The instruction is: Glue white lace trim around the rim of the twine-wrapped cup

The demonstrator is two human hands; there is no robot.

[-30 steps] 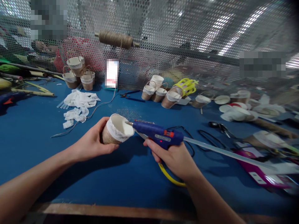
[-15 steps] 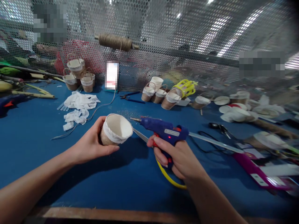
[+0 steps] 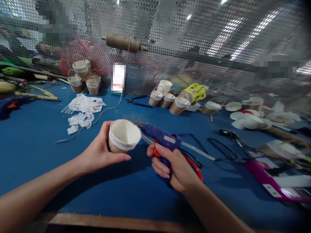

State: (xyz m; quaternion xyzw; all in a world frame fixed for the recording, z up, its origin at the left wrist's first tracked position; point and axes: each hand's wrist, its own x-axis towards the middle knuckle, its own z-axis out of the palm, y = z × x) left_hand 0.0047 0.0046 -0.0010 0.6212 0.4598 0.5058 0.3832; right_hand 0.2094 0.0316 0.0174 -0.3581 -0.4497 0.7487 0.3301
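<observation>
My left hand [image 3: 102,152] is closed round a small paper cup [image 3: 123,136] wrapped in brown twine with a white lace band at its rim, its mouth tilted toward me. My right hand [image 3: 175,166] grips a blue hot glue gun [image 3: 161,139] with an orange trigger under the forefinger. The gun's nozzle touches the right side of the cup's rim. A clear glue stick [image 3: 198,150] juts from the back of the gun to the right. Both hands hover just above the blue table [image 3: 36,139].
Scraps of white lace [image 3: 84,108] lie at the left. Finished twine cups [image 3: 84,77] stand at the back left and more cups [image 3: 167,97] at the back centre. A twine spool [image 3: 123,42] hangs on the perforated screen. Scissors [image 3: 229,134], cords and a purple tool [image 3: 267,176] lie right.
The glue gun pulled a little away from the cup, then came back left; its nozzle now touches the rim. My right hand has turned so the gun stands more upright. The cup stayed nearly still.
</observation>
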